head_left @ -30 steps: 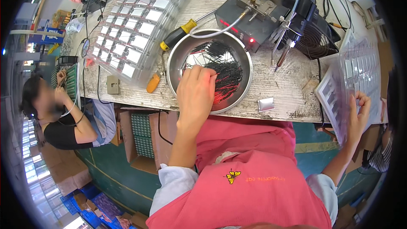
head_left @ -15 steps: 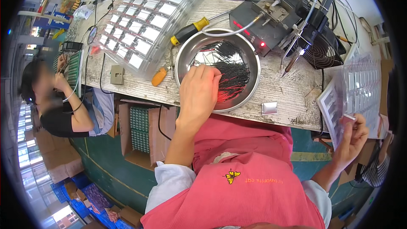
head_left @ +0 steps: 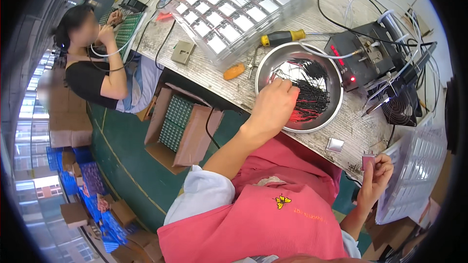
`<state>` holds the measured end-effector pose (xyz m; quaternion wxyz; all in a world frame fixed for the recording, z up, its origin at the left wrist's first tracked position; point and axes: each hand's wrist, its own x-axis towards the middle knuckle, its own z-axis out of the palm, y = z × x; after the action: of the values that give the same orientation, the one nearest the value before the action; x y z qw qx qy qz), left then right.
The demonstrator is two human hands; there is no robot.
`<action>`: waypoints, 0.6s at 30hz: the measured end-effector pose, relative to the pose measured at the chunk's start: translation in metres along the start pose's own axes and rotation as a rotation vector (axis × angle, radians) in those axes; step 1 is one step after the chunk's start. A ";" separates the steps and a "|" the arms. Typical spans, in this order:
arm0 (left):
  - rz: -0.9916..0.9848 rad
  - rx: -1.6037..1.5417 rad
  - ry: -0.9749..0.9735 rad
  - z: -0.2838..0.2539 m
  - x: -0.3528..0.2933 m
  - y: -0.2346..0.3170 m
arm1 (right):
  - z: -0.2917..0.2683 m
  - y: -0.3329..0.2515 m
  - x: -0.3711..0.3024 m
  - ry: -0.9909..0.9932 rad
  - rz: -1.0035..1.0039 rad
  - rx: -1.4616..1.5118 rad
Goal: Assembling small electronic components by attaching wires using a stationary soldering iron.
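My left hand (head_left: 273, 107) reaches into a round metal bowl (head_left: 335, 112) on the wooden bench. Its fingertips are down among a heap of thin black and red wires (head_left: 312, 85); whether they pinch a wire is hidden. My right hand (head_left: 376, 181) is below the bench edge at the right. It pinches a small square pinkish part (head_left: 368, 159) between thumb and fingers. A small silver square part (head_left: 335, 144) lies on the bench between bowl and right hand.
Behind the bowl are a yellow-handled screwdriver (head_left: 282, 36), an orange piece (head_left: 234, 71), a black soldering unit (head_left: 360, 61) and a small fan (head_left: 404, 109). Clear trays (head_left: 239, 9) of square parts fill the back; another tray (head_left: 419, 165) leans at right. A cardboard box (head_left: 178, 124) and a seated person (head_left: 92, 68) are at left.
My right hand has come away from the clear tray at the right and now holds the small part nearer the bench edge. The left hand stays in the bowl.
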<state>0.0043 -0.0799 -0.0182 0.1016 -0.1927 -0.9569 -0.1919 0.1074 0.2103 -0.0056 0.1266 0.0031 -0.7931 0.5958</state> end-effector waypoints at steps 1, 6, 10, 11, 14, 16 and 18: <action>-0.007 0.004 0.011 -0.001 0.001 0.000 | 0.002 0.002 0.001 0.025 0.009 0.002; -0.008 0.038 0.001 0.000 0.002 0.001 | 0.002 0.010 -0.003 0.096 0.075 0.032; -0.018 0.057 0.037 0.001 0.002 0.001 | -0.001 0.017 -0.004 0.066 0.037 0.038; -0.022 0.056 0.034 -0.001 0.001 0.002 | -0.002 0.017 -0.005 0.063 0.041 0.037; 0.003 0.207 0.008 -0.008 0.004 0.002 | -0.001 0.017 -0.003 0.058 0.052 -0.006; 0.049 0.249 -0.005 -0.011 0.007 0.002 | -0.001 0.016 -0.002 0.052 0.038 0.001; 0.095 0.296 -0.018 -0.011 0.009 0.002 | 0.006 0.012 0.001 0.046 -0.007 -0.007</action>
<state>-0.0021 -0.0801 -0.0048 0.1293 -0.2224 -0.9654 -0.0421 0.1037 0.2083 -0.0186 0.1470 -0.0080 -0.7920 0.5925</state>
